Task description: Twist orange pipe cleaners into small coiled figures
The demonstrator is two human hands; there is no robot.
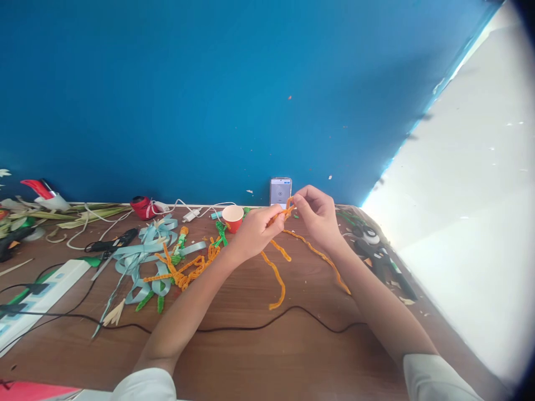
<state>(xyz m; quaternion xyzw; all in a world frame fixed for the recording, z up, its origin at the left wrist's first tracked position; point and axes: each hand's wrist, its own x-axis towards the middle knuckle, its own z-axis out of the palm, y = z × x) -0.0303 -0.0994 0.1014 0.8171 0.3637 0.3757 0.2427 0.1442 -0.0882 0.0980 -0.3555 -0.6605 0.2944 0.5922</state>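
Observation:
Both hands are raised over the middle of the table, pinching orange pipe cleaners between them. My left hand [259,228] is closed on the twisted part, thumb against the fingers. A small loop rises between the two hands, and my right hand [318,216] pinches its end with thumb and forefinger. From the hands several loose ends hang down; one orange pipe cleaner [278,281] curves toward the table, and a longer strand slants under my right wrist. The exact joint of the strands is hidden by my fingers. Left of my forearm lies a bundle of orange pipe cleaners [194,270].
A red paper cup [233,218] and a propped phone [280,192] stand at the back. Light blue ribbon [146,253] lies tangled at left, near a white power strip [45,298]. A black cable [251,328] crosses the front. Glue guns [378,259] lie at right.

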